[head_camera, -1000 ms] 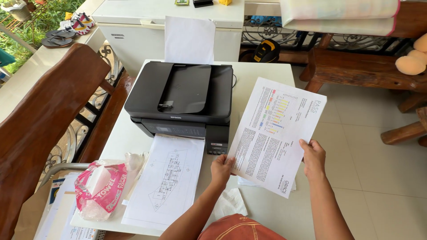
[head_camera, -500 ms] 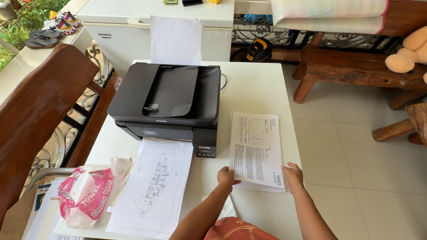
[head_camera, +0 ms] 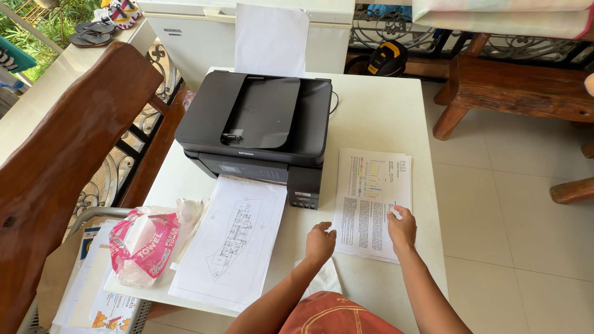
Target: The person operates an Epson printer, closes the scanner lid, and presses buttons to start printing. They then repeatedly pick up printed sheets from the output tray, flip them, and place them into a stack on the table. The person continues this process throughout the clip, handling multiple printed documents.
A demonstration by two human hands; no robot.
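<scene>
Printed sheets (head_camera: 370, 201) flat, long axis pointing away, right hand (head_camera: 402, 227) resting on them

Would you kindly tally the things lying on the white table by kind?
Printers: 1, the black printer
Paper lots: 2, the drawing sheet and the printed stack under the right hand
Paper towel packs: 1, the pink pack
Total: 4

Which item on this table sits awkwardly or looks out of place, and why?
The large drawing sheet from the black printer lies at a slant and overhangs the white table at its near edge. The stack of printed pages under the right hand is slightly fanned. Nothing looks spilled or damaged.
</scene>
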